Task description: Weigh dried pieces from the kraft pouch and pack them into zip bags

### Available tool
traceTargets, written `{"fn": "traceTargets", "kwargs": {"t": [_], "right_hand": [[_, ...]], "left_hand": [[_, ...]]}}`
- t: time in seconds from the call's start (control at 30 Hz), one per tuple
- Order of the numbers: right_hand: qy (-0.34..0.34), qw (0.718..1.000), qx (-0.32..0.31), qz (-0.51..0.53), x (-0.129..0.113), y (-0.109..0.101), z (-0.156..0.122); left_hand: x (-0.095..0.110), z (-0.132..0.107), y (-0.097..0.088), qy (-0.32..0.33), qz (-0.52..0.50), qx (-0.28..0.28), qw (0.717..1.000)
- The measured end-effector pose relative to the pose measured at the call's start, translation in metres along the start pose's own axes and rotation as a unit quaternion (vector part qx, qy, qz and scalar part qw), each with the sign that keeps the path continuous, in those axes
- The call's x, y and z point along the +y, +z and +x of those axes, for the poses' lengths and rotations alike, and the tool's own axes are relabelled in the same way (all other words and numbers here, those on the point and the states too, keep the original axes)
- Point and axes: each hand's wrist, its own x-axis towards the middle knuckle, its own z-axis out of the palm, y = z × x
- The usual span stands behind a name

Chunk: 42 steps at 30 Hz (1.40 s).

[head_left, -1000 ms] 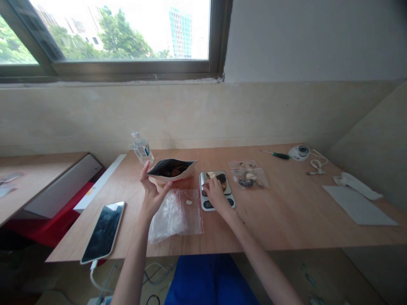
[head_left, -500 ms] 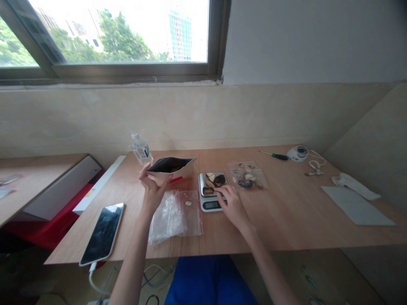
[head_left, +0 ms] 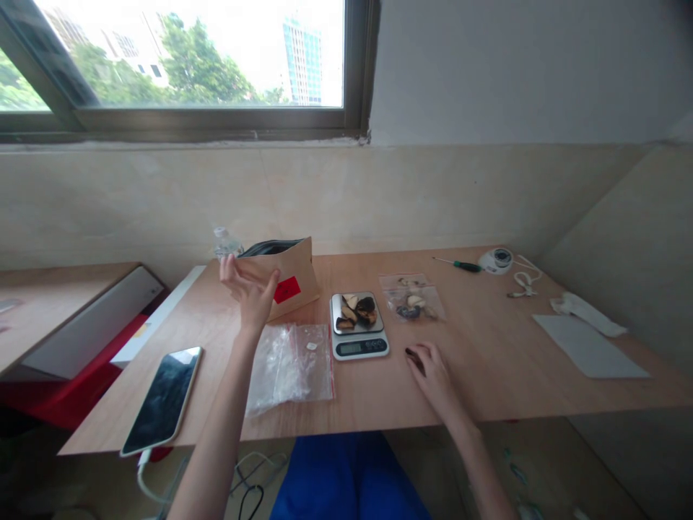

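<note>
My left hand grips the side of a brown paper pouch with a red label; its dark-lined mouth gapes. Right of the pouch, a digital kitchen scale carries several dried mushroom pieces on its plate. My right hand is over the table, to the right of the scale and apart from it, its fingers closed on a small dark piece of dried mushroom. Clear zip bags lie flat in front of the pouch. Behind my right hand rests a zip bag of mushroom pieces.
A charging phone lies at the table's front left. The pouch partly hides a water bottle. At the right are a screwdriver, a white dome camera with its cable, and a white sheet.
My right hand has left the scale, moving right and nearer me with a dark piece in its fingers. The pouch has tipped more upright in my left hand, showing its red label.
</note>
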Motion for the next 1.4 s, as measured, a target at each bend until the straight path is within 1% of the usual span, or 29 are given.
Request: {"fn": "traceTargets", "kwargs": {"t": [0.07, 0.17, 0.2, 0.23, 0.3, 0.37, 0.4, 0.47, 0.53, 0.57, 0.63, 0.7, 0.77, 0.83, 0.9, 0.97, 1.03, 1.1, 1.13, 1.2, 1.27, 1.33, 1.4], "right_hand": [[0.022, 0.999, 0.026, -0.009, 0.014, -0.003, 0.001], [0.047, 0.995, 0.075, -0.043, 0.022, -0.004, 0.001], [0.051, 0.993, 0.089, -0.057, 0.022, -0.004, 0.0], [0.054, 0.991, 0.101, -0.071, 0.02, -0.004, -0.001], [0.062, 0.986, 0.124, -0.095, 0.014, -0.004, -0.002], [0.071, 0.981, 0.147, -0.105, 0.004, -0.004, -0.004], [0.073, 0.979, 0.158, -0.104, -0.001, -0.004, -0.005], [0.071, 0.978, 0.171, -0.098, -0.012, -0.004, -0.008], [0.06, 0.981, 0.162, -0.084, -0.021, -0.002, -0.011], [0.055, 0.984, 0.152, -0.077, -0.025, -0.001, -0.013], [0.047, 0.988, 0.13, -0.063, -0.029, 0.001, -0.015], [0.052, 0.99, 0.119, -0.051, -0.029, 0.002, -0.016], [0.064, 0.99, 0.123, -0.036, -0.028, 0.001, -0.016], [0.067, 0.991, 0.119, -0.002, -0.029, -0.001, -0.016], [0.064, 0.992, 0.089, 0.061, -0.039, -0.002, -0.016], [0.061, 0.987, 0.026, 0.147, -0.059, -0.002, -0.014], [0.057, 0.971, -0.051, 0.228, -0.088, 0.0, -0.01], [0.055, 0.95, -0.11, 0.285, -0.119, 0.005, -0.001], [0.059, 0.941, -0.119, 0.312, -0.133, 0.007, 0.004], [0.068, 0.924, -0.12, 0.356, -0.156, 0.011, 0.017], [0.073, 0.919, -0.098, 0.375, -0.17, 0.013, 0.031], [0.059, 0.921, -0.074, 0.378, -0.175, 0.012, 0.043], [0.028, 0.925, -0.065, 0.375, -0.173, 0.011, 0.052]], "left_hand": [[0.002, -0.013, -0.004, -0.013, 0.008, 0.022, 1.0], [0.017, -0.044, -0.012, -0.035, 0.034, 0.057, 0.997], [0.024, -0.056, -0.015, -0.04, 0.039, 0.058, 0.997], [0.032, -0.069, -0.017, -0.037, 0.038, 0.041, 0.998], [0.047, -0.094, -0.021, -0.044, 0.028, -0.011, 0.999], [0.06, -0.117, -0.024, -0.055, 0.012, -0.077, 0.995], [0.065, -0.128, -0.025, -0.074, 0.0, -0.12, 0.99], [0.072, -0.147, -0.027, -0.112, -0.007, -0.212, 0.971], [0.076, -0.163, -0.027, -0.123, 0.0, -0.299, 0.946], [0.077, -0.17, -0.027, -0.121, 0.014, -0.326, 0.938], [0.078, -0.18, -0.026, -0.106, 0.046, -0.347, 0.931], [0.076, -0.185, -0.024, -0.101, 0.06, -0.34, 0.933], [0.073, -0.184, -0.022, -0.115, 0.049, -0.332, 0.935], [0.07, -0.179, -0.021, -0.146, 0.027, -0.332, 0.932], [0.068, -0.173, -0.021, -0.188, 0.003, -0.321, 0.928], [0.069, -0.167, -0.024, -0.234, -0.023, -0.28, 0.931], [0.075, -0.163, -0.027, -0.262, -0.048, -0.221, 0.938], [0.084, -0.163, -0.03, -0.263, -0.073, -0.178, 0.946], [0.089, -0.164, -0.031, -0.254, -0.088, -0.173, 0.948], [0.098, -0.166, -0.032, -0.223, -0.125, -0.187, 0.948], [0.104, -0.167, -0.03, -0.188, -0.161, -0.206, 0.947], [0.107, -0.166, -0.027, -0.17, -0.185, -0.202, 0.947], [0.109, -0.162, -0.023, -0.175, -0.201, -0.183, 0.946]]}}
